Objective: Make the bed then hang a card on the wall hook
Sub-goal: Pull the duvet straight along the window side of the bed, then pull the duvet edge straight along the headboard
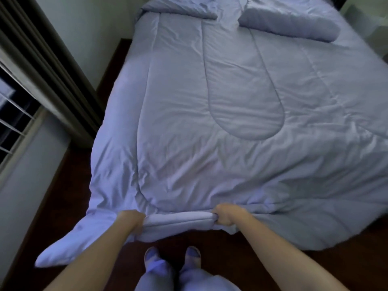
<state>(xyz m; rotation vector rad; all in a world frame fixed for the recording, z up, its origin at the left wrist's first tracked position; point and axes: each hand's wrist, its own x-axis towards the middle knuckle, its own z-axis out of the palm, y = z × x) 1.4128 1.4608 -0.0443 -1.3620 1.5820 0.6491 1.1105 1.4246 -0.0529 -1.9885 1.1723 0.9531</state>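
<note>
A pale lilac quilt (231,101) lies spread over the bed, wrinkled near the foot. I stand at the foot of the bed. My left hand (131,219) and my right hand (227,214) are both closed on the bunched foot edge of the quilt, with a rolled stretch of fabric taut between them. The quilt's left corner (69,242) hangs down toward the floor. Two pillows (289,19) (180,6) in the same colour lie at the head. No card or wall hook is in view.
Dark wooden floor (231,261) lies around the bed, with my two feet just below the quilt edge. A curtain (42,66) and a barred window (12,122) stand at the left. A narrow gap runs between the bed's left side and the wall.
</note>
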